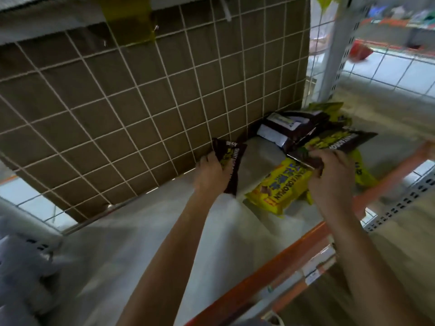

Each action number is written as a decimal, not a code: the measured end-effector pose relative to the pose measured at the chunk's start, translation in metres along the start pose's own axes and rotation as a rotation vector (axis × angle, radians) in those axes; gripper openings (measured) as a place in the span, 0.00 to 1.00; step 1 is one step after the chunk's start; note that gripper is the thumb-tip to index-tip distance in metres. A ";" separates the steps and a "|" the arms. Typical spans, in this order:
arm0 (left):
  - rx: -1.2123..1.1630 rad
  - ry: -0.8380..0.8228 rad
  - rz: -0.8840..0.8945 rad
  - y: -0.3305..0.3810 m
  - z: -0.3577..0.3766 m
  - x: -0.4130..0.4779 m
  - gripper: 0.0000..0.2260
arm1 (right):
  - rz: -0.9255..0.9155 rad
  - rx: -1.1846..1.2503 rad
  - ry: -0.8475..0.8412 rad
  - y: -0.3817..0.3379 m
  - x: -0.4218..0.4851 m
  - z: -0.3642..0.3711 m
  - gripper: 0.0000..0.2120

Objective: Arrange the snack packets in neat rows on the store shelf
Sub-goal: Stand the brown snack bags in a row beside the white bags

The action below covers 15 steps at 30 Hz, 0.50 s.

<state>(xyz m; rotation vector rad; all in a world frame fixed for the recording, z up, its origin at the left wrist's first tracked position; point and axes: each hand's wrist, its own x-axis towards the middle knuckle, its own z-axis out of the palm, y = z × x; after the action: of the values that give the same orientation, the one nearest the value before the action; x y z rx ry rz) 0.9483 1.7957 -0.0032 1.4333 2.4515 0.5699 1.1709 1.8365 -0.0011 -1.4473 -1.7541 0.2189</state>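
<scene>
My left hand [209, 175] grips a dark brown snack packet [231, 161] with yellow print, holding it upright near the wire grid at the back of the shelf. My right hand [329, 175] pinches the near end of a second dark packet [339, 142], which lies across a loose pile. Under that hand rests a yellow packet [282, 191], flat on the shelf. Behind it lie a dark packet with a white label [289, 128] and more yellow-green packets [329, 111].
The grey shelf board [141, 243] has an orange front rail [270, 271] with price tags. A white wire grid [141, 102] backed by brown cardboard closes the rear. A white perforated upright [332, 50] stands at the right, with another shelf bay beyond it.
</scene>
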 end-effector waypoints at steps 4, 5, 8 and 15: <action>0.109 -0.098 -0.052 0.013 0.008 0.035 0.26 | -0.123 -0.067 -0.029 0.031 0.029 0.003 0.21; 0.129 -0.113 -0.062 0.014 0.009 0.040 0.27 | -0.152 -0.109 -0.085 0.039 0.035 0.006 0.21; 0.108 -0.137 -0.114 0.014 0.012 0.048 0.28 | -0.169 -0.217 -0.279 0.057 0.046 0.013 0.27; -0.188 -0.192 -0.261 0.018 0.008 0.046 0.20 | -0.141 -0.353 -0.489 0.052 0.061 0.004 0.34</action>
<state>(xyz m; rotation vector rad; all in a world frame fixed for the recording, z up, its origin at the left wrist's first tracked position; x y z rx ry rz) 0.9425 1.8454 -0.0029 1.0256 2.3129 0.5592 1.2068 1.9082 -0.0058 -1.6000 -2.3781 0.2074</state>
